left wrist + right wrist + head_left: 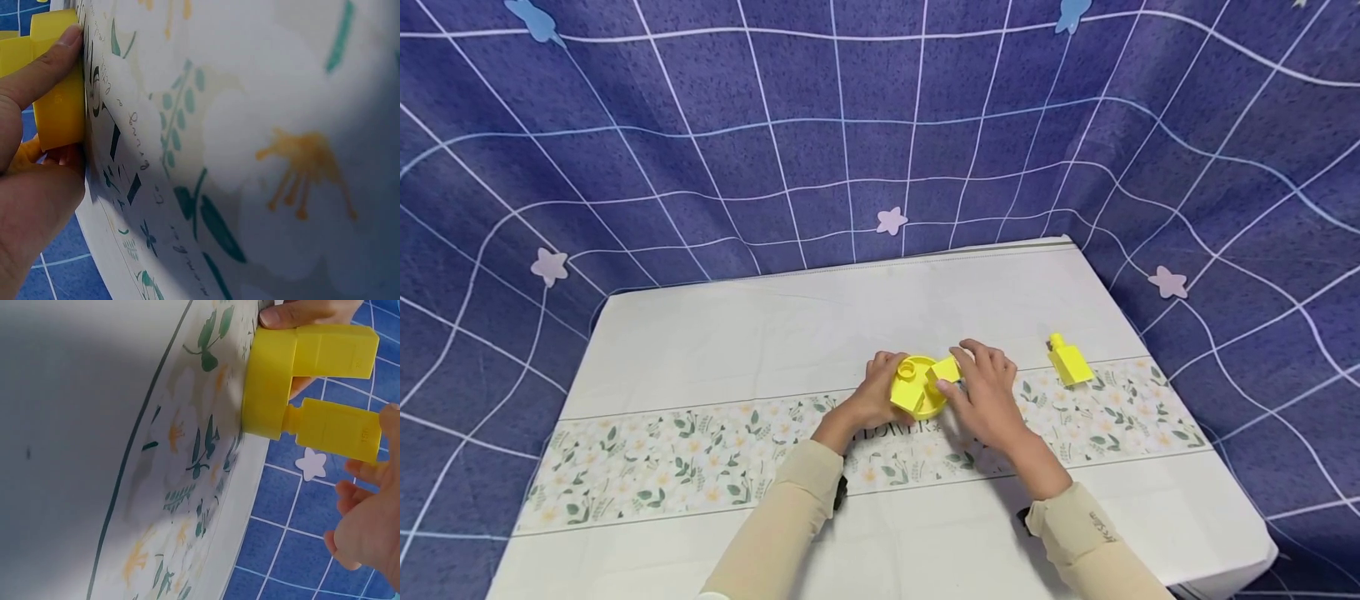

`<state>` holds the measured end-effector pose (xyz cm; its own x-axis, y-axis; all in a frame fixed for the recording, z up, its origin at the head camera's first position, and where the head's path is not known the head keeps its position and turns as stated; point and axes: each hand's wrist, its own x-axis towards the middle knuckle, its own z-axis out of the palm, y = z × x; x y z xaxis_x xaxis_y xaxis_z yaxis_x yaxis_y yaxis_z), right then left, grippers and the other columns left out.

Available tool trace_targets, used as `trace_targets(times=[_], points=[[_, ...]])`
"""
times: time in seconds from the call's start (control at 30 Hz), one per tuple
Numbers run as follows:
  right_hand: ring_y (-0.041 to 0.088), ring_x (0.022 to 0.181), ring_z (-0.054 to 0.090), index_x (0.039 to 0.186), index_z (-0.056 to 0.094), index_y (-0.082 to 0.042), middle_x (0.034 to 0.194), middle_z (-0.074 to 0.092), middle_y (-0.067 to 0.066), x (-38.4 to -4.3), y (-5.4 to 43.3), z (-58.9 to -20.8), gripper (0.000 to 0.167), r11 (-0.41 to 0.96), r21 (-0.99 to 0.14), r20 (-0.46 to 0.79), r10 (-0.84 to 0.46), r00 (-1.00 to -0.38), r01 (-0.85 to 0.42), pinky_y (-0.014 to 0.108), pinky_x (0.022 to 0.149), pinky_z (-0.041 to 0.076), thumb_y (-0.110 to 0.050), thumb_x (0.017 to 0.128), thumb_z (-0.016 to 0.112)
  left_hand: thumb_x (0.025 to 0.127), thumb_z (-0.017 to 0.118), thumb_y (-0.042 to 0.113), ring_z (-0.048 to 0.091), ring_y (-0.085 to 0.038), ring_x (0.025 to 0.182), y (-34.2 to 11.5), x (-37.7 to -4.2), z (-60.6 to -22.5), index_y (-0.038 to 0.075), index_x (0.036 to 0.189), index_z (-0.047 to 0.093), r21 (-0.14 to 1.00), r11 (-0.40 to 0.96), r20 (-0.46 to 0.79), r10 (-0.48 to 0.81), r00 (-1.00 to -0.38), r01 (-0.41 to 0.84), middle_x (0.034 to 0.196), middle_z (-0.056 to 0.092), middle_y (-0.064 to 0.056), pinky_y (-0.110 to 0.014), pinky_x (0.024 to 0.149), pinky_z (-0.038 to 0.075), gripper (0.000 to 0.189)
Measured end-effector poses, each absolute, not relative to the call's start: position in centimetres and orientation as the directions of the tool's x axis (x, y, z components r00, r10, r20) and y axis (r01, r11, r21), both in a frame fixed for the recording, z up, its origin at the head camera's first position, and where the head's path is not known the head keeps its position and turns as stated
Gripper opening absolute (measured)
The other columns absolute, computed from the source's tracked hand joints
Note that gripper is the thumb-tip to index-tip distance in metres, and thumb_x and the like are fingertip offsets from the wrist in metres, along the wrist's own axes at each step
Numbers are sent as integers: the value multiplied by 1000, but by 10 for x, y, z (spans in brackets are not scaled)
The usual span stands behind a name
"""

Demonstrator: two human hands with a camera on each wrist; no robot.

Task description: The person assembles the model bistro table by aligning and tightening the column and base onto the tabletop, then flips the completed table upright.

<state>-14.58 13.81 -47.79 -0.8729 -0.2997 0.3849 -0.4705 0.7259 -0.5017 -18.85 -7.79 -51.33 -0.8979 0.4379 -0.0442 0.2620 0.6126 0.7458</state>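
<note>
A round yellow base (927,362) with raised sockets sits on the table, gripped at its left side by my left hand (874,395). In the left wrist view, the thumb (53,61) lies along the base's side wall (61,112). One yellow rectangular block (334,351) stands upright on the base. My right hand (990,398) pinches a second yellow block (337,430) near its top, between thumb and fingers. That block's narrow peg end points down at the base, right at a socket, and the block leans slightly. An open ring-shaped socket (907,368) shows at the base's far left.
Off to the right, another yellow block (1071,364) with a round peg lies on the table. A white cloth with a floral band (700,458) covers the table. Blue grid-patterned curtains (790,167) with stars hang behind and at both sides.
</note>
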Motion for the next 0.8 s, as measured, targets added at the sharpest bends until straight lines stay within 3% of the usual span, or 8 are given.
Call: trace_targets(times=[0.13,0.37,0.53,0.67,0.8], points=[[35,119,31,136,50,-11,143,36,17,-147,138,-479,49,712,-513,380,-314,-870,-480,53,91,20,-40,97,53,56,94,13,31,-24,120,-78,-188,-512,17,143,40,746,614,-52,440,-896,258,132,37,-8,-45,104,33,102],[33,116,34,105,56,-8,135,42,16,-156,128,-481,40,683,-588,388,-232,-892,-433,52,92,20,-43,88,67,57,94,13,31,-23,119,-78,-188,-511,18,143,40,749,615,-63,437,-897,247,132,37,-7,-44,103,33,101],[34,117,33,98,48,-9,133,43,14,-162,120,-483,43,665,-661,328,-162,-931,-348,51,93,19,-46,87,67,58,93,13,30,-23,120,-78,-188,-512,18,143,40,755,610,-69,436,-897,239,133,36,-6,-46,103,34,100],[35,118,30,102,48,-8,135,40,17,-162,118,-482,45,644,-702,280,-144,-949,-305,53,94,17,-47,88,65,58,93,12,30,-23,120,-78,-188,-512,18,142,41,756,608,-63,434,-899,241,132,36,-6,-46,103,34,99],[35,123,26,127,51,-11,145,31,16,-163,124,-478,49,602,-731,235,-220,-947,-321,54,94,15,-42,91,63,57,94,13,30,-22,120,-77,-188,-512,19,142,41,753,613,-67,432,-899,239,132,36,-5,-44,104,33,100]])
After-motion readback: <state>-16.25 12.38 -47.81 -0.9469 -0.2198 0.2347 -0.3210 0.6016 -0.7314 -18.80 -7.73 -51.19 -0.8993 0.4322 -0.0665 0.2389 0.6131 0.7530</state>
